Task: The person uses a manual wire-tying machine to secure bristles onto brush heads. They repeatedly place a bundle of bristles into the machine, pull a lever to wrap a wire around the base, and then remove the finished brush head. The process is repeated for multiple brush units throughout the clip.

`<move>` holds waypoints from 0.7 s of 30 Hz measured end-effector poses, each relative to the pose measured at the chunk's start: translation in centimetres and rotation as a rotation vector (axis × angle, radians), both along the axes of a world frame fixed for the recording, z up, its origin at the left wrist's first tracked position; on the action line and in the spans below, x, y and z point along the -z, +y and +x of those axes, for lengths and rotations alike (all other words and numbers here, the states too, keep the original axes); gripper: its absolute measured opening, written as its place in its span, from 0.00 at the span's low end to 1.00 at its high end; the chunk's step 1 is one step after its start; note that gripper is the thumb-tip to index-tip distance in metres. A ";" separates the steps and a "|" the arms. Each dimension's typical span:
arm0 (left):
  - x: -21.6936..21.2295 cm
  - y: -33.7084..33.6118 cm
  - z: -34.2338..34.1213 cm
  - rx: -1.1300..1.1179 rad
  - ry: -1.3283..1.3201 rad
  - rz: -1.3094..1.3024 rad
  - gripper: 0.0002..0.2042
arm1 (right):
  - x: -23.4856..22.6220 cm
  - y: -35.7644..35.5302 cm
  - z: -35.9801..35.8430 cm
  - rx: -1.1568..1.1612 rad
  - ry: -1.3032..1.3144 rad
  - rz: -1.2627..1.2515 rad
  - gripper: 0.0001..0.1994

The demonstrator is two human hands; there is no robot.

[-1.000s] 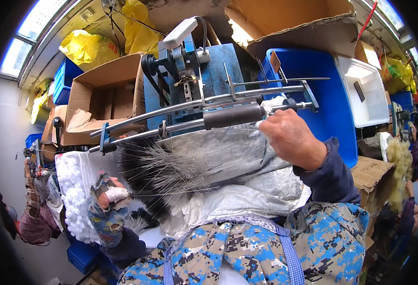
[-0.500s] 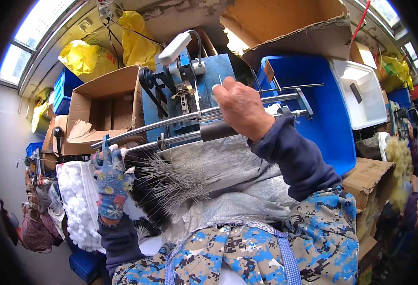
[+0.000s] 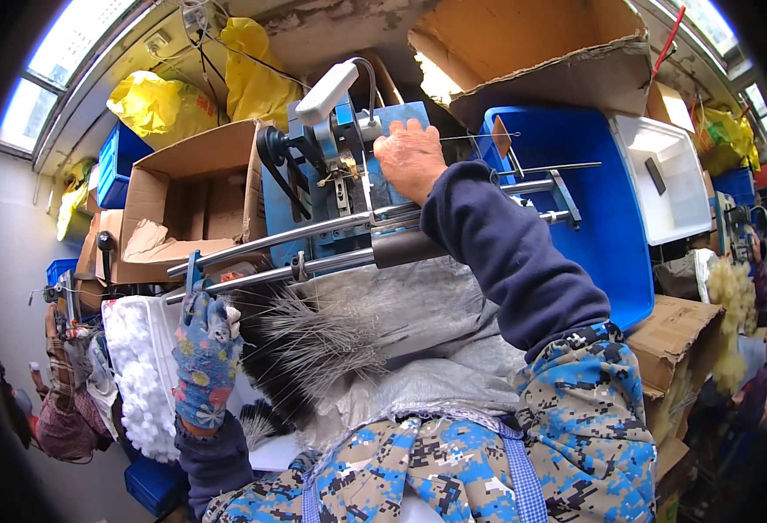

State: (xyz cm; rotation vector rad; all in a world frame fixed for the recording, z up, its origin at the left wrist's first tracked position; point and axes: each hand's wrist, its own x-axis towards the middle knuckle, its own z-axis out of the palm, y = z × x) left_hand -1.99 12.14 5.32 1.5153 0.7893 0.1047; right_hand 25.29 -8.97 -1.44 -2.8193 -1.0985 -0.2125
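Nearest lie the person's blue-and-tan camouflage apron (image 3: pixel 436 462) and its checked strap (image 3: pixel 523 479). Just beyond, a crumpled grey sheet (image 3: pixel 444 301) is spread out, and on its left part lies a bundle of black-bristled wire brushes (image 3: pixel 327 336), their thin metal stems fanning toward the right.

To the left of the bundle is the left hand (image 3: pixel 202 362), in a blue flowered glove, its fingers bent and close together just by the blue end bracket (image 3: pixel 193 268) of the guide rods; whether they grip anything, I cannot tell. White fluffy balls (image 3: pixel 139 379) fill a pale tray left of this hand.

Farther on, two metal guide rods (image 3: pixel 322 228) run from left to right, with a dark sleeve (image 3: pixel 401 247) on the nearer one. The bare right hand (image 3: pixel 411 161) reaches over them to the blue bench machine (image 3: pixel 340 166), fingers together and curled downward. A thin wire (image 3: pixel 479 136) with a looped end stretches rightward from beside its knuckles; the grip itself is hidden.

Left of the machine stands an open cardboard box (image 3: pixel 248 187); to its right, a blue crate (image 3: pixel 610 261) and a white tub (image 3: pixel 675 196). Yellow bags (image 3: pixel 161 105) sit at the far left.
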 end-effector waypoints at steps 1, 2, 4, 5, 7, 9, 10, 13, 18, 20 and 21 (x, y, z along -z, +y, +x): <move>-0.3 0.0 -0.4 -0.002 -0.050 -0.092 0.06 | 0.1 -0.1 0.1 -0.018 0.002 0.011 0.07; -1.2 -0.1 -0.6 0.158 -0.019 0.170 0.07 | 0.4 -0.1 0.4 -0.036 0.005 0.023 0.07; -3.2 -0.5 -0.6 0.388 0.044 0.772 0.07 | 0.8 -0.2 0.7 -0.059 0.013 0.039 0.07; -3.6 0.1 -1.3 0.502 -0.004 1.023 0.09 | 0.9 -0.2 0.9 -0.067 0.019 0.045 0.07; -4.2 -0.9 -1.8 0.385 -0.143 1.015 0.11 | 1.0 -0.1 1.1 -0.096 0.029 0.058 0.06; -5.8 -0.9 -2.0 0.487 -0.242 1.152 0.12 | 1.1 -0.2 1.2 -0.126 0.040 0.077 0.06; -6.1 -0.9 -2.4 0.496 -0.261 1.200 0.11 | 1.0 -0.2 1.2 -0.120 0.040 0.078 0.06; -6.3 -0.8 -3.6 0.386 -0.170 0.915 0.09 | 0.8 0.2 1.1 -0.088 0.038 0.055 0.06; -6.8 1.2 -4.6 0.501 -0.234 0.464 0.11 | 1.2 0.1 1.4 -0.094 0.046 0.068 0.06; -6.0 0.0 -4.3 0.468 -0.332 0.580 0.09 | 1.1 0.2 1.3 -0.085 0.051 0.065 0.06; -6.5 0.5 -3.7 0.262 -0.003 0.095 0.06 | 1.0 0.3 1.2 -0.078 0.054 0.058 0.06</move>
